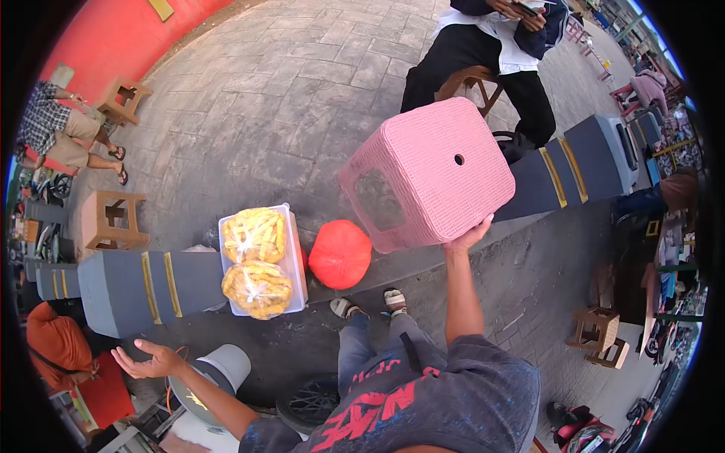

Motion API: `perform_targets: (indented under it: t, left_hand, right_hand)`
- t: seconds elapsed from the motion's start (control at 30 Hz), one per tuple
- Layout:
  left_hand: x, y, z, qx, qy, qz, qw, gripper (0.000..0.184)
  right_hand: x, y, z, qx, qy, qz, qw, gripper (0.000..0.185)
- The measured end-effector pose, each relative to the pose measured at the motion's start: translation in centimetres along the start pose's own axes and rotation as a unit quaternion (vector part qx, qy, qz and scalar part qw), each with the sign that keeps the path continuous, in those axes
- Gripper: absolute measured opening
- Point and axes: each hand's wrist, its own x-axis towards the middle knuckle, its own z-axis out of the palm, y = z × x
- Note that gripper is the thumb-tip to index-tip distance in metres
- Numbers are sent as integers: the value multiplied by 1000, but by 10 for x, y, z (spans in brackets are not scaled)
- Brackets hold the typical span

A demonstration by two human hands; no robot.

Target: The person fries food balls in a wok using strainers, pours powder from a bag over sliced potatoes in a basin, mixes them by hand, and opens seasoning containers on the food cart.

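- Right hand (467,237): fingers gripping the near lower edge of the pink woven-texture plastic stool (445,170) with a square seat and round centre hole
- Stool: ahead of the wearer, right of centre, tilted, seat top facing the camera; can't tell if its legs touch anything
- Left hand (147,359): fingers open and spread, nothing held, out to the left near the grey block barrier with yellow stripes (121,291)
- Just left of the stool: red rounded bundle (340,254)
- Left of that, just beside it: clear rectangular plastic tub (296,260) with two knotted see-through bags of yellow food (257,260) on top
- Below the barrier, near the left forearm: pale grey bucket (232,366)
- Beyond the stool: seated person in black trousers (468,57), both hands at a dark phone-like device (525,9)
- Far left: tan plastic stool (94,219) on the paving
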Motion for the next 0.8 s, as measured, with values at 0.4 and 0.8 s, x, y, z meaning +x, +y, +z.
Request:
perform_targets:
  t: [0.4,0.8]
  left_hand:
    - [-194,22,-120,-38,-448,-108,887,41]
    - [-379,-106,32,-146,-551,-527,630,36]
  right_hand:
    - [32,84,-189,-64,113,34,991,90]
    - [-173,207,-150,-447,-91,354,816,19]
